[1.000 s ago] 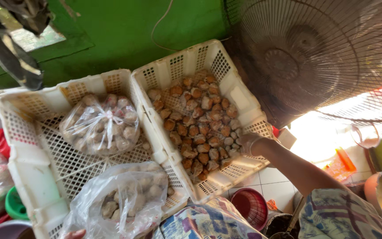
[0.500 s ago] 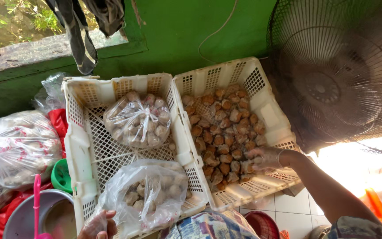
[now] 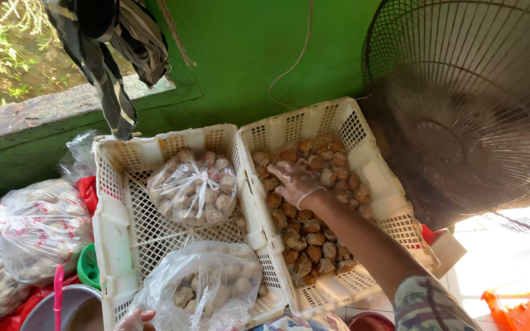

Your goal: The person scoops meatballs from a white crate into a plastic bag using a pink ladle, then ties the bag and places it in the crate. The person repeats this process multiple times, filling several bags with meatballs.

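Fingers (image 3: 135, 316) of gloved left hand (image 3: 131, 320), barely in view at bottom edge, touch open clear plastic bag of brown lumps (image 3: 202, 289) in left white slotted plastic crate (image 3: 108, 220); grip cannot be told. Right of them, gloved right hand (image 3: 295, 182), earlier at crate's near edge, now further in, fingers spread loosely over loose brown lumps (image 3: 305, 236) in right white crate (image 3: 363, 144), nothing clenched yet.

Two knotted clear bags (image 3: 194, 187) in left white crate (image 3: 108, 214), more clear bags (image 3: 41, 227) far left
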`<act>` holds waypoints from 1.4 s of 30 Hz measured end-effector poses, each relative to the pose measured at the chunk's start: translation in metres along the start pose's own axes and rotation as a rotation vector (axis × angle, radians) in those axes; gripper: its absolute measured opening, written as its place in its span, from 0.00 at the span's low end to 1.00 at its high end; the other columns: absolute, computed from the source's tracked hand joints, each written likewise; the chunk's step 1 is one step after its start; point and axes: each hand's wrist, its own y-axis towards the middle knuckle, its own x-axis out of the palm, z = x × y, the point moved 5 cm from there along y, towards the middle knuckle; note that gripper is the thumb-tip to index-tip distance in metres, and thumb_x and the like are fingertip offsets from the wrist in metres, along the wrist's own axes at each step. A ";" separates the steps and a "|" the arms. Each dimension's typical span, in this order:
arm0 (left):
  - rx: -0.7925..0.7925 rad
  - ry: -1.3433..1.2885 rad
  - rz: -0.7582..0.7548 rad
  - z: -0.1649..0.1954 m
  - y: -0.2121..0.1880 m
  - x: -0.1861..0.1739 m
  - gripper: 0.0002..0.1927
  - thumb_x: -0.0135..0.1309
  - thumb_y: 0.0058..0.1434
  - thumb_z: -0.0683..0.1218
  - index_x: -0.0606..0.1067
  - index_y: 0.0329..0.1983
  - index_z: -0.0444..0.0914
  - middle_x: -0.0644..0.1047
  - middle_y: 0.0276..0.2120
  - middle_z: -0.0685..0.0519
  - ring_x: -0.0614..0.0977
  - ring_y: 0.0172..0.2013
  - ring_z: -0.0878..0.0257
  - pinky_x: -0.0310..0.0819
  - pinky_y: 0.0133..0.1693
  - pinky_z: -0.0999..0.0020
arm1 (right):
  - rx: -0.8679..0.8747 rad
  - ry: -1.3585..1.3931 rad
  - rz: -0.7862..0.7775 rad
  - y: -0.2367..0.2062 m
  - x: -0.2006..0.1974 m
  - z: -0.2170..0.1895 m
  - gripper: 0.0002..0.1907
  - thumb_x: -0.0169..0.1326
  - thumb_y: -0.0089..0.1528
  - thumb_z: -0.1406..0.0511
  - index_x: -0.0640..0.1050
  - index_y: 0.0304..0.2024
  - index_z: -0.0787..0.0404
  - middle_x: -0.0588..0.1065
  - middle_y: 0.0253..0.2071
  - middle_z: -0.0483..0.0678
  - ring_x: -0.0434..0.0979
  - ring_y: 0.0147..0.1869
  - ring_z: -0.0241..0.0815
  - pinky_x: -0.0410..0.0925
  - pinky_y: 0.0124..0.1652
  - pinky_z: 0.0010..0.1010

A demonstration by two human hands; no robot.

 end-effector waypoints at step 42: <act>0.921 -0.049 -0.522 0.068 -0.200 0.045 0.27 0.49 0.70 0.46 0.65 0.68 0.27 0.67 0.61 0.42 0.81 0.45 0.61 0.78 0.42 0.67 | -0.058 0.504 0.412 -0.085 -0.049 -0.137 0.19 0.60 0.62 0.64 0.75 0.54 0.62 0.77 0.51 0.55 0.80 0.52 0.47 0.77 0.49 0.34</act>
